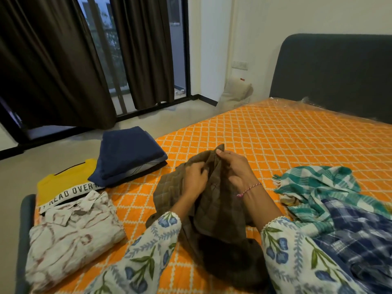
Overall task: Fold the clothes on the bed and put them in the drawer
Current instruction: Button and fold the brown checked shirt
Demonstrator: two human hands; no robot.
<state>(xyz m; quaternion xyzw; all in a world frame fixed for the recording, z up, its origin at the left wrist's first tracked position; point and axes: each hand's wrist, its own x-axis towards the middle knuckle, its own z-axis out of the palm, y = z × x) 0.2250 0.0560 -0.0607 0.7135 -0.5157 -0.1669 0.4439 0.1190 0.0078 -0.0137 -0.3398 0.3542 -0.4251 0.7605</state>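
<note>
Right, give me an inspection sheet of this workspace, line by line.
Surface: bed with orange lattice cover, plastic wrap at the headboard end.
Job's things: brown shirt unfolded, held up off the bed; white shirt, yellow tee and navy stack folded at left; teal cloth and blue check cloth loose at right.
Clutter: nothing seen.
Grippers: left hand and right hand both grip the brown shirt.
Cables: nothing seen.
Surroundings: curtains, window, headboard, wall sockets, pillow on floor.
</note>
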